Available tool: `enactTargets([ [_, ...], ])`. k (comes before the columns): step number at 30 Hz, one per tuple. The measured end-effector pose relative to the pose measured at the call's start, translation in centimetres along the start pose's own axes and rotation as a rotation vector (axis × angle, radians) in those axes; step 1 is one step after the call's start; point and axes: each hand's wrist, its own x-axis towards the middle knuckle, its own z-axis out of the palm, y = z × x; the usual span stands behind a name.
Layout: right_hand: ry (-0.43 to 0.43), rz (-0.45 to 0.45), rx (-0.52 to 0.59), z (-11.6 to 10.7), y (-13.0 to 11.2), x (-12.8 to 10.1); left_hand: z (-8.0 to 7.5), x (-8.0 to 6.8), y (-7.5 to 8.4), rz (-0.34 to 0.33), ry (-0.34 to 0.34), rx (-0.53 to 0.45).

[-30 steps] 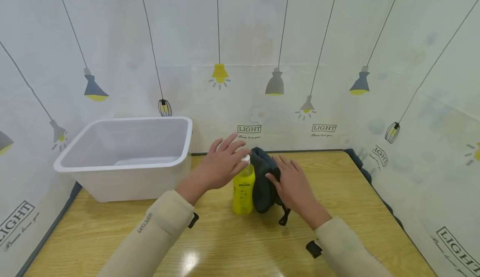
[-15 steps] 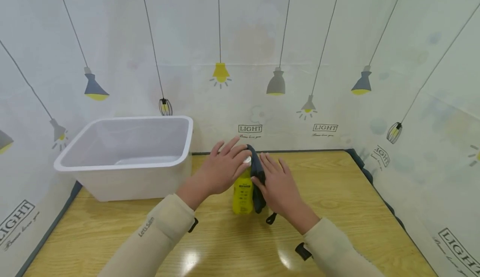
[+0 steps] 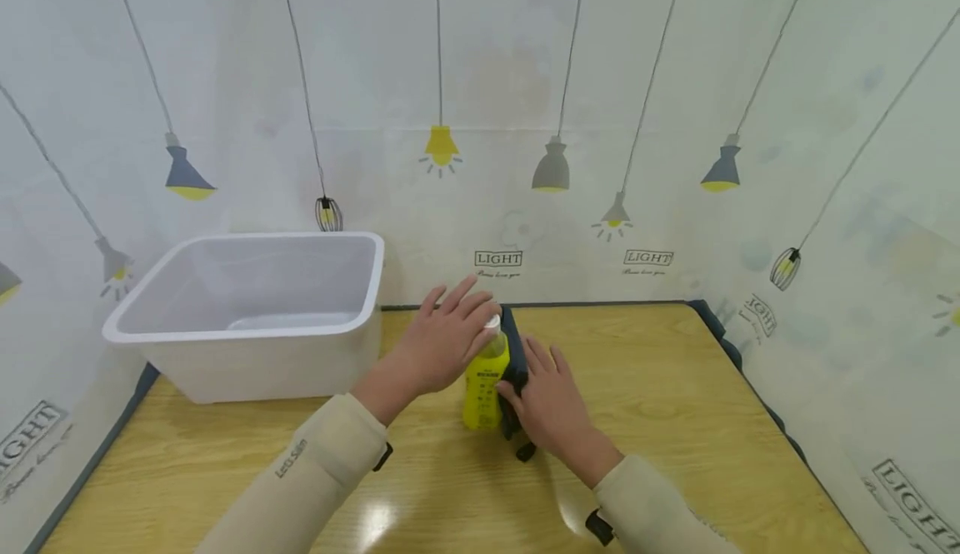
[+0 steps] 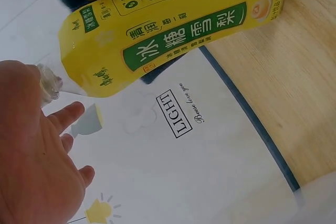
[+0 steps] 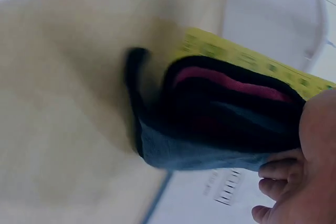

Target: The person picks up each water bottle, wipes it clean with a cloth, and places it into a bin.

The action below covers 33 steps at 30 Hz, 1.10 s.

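A yellow-labelled drink bottle (image 3: 483, 391) stands upright on the wooden table. My left hand (image 3: 438, 341) pinches it by the white cap between thumb and index finger, the other fingers spread out. Against the bottle's right side stands a dark navy soft fabric pouch-like item (image 3: 515, 346). My right hand (image 3: 557, 404) holds this item, thumb on the near side and fingers along its outer face. In the right wrist view, the fabric item (image 5: 205, 153) gapes, showing a pink lining and a dark strap at one end. The bottle (image 4: 178, 30) fills the top of the left wrist view.
A large white plastic tub (image 3: 247, 366) stands at the back left of the wooden table (image 3: 660, 387). Behind the table hangs a pale cloth backdrop (image 3: 652, 54) printed with lamps, and it continues along both sides.
My right hand has moved left and slightly nearer, bringing the dark fabric item flat against the bottle, so it looks narrower. My left hand stays on the cap and the bottle leans little, if at all.
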Motion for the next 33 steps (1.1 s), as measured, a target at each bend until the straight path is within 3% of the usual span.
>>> enactTargets([
  [9,-0.132,-0.021,-0.133,4.5,0.5,-0.7,0.2,0.1,0.1,-0.005,0.013,0.018],
  [15,-0.155,-0.016,-0.141,6.1,0.8,-0.8,0.3,0.1,0.1,-0.012,0.01,0.009],
  [24,-0.117,-0.01,-0.095,5.4,0.8,-0.7,0.5,0.2,0.0,-0.009,0.014,0.006],
  [33,0.094,-0.02,-0.002,1.3,0.8,0.1,0.6,0.1,-0.2,-0.013,0.009,0.002],
])
